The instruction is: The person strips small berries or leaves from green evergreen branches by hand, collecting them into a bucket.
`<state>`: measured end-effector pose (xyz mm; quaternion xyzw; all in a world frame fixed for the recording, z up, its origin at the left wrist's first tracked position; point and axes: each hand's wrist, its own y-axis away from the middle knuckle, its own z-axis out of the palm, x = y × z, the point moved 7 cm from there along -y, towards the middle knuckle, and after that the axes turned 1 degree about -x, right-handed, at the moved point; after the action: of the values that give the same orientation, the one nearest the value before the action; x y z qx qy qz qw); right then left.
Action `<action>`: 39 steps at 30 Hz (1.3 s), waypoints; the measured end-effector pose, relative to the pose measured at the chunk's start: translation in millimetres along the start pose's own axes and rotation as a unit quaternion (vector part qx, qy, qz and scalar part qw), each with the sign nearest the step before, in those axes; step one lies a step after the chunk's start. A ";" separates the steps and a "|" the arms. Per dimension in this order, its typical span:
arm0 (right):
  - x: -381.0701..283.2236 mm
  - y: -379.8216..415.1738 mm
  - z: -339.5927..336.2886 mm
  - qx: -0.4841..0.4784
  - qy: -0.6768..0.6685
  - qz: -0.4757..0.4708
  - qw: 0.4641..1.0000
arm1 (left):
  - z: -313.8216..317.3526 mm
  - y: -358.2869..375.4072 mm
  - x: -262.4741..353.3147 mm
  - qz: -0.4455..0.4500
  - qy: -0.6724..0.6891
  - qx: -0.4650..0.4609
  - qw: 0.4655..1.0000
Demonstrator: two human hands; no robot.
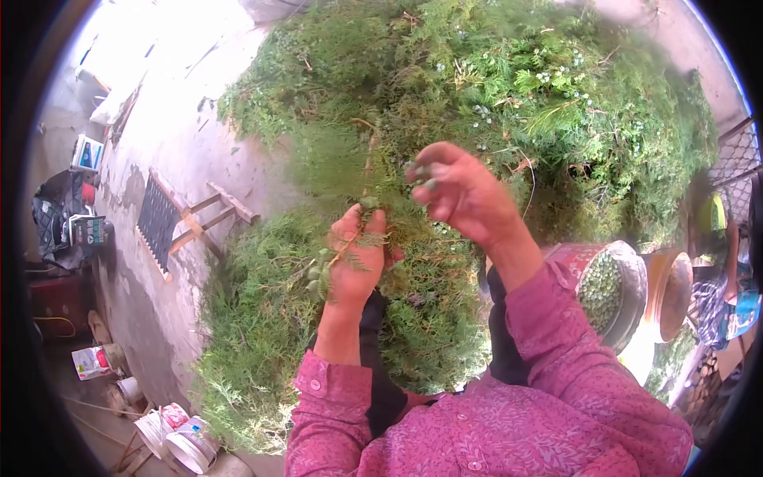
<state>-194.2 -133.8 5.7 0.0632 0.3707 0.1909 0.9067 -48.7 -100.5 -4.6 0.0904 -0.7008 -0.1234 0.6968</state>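
Observation:
My left hand [355, 258] is closed around a thin cypress sprig [350, 244] with scaly leaves. Small green cones [315, 274] hang from it beside the wrist. To the right and a little higher, my right hand [469, 195] has its fingers curled, with a few green cones [429, 183] between the fingertips. The fingertips are slightly blurred. A large heap of cut cypress branches [318, 87] spreads beneath and beyond both hands. A bucket [633, 290] full of picked green cones [600, 290] stands beside my right forearm.
A second, tan bucket [674, 294] adjoins the full one. On the concrete floor to the left lies a wooden stool [191, 219] with a dark slatted top. White pails [191, 445] sit at lower left; boxes and a dark bag [56, 230] line the left wall.

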 end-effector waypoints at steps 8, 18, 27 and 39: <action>25.7 -1.6 10.9 -0.042 0.265 0.025 0.963 | 18.3 11.9 24.2 0.270 -0.383 0.013 0.883; 15.2 3.7 0.5 -0.063 0.191 0.088 0.976 | 15.1 4.1 2.1 -0.041 -0.070 -0.071 0.994; 12.8 10.1 18.8 -0.129 -0.013 0.095 0.987 | -8.3 -4.2 4.4 0.142 -0.308 0.058 0.939; 23.1 1.6 6.3 -0.071 0.131 0.045 0.988 | -32.4 -21.5 -5.8 0.088 -0.360 0.085 0.925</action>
<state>-175.2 -123.0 -4.4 -0.0103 0.4682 0.2645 0.8431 -17.3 -120.9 -16.6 0.0365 -0.9176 -0.0259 0.3951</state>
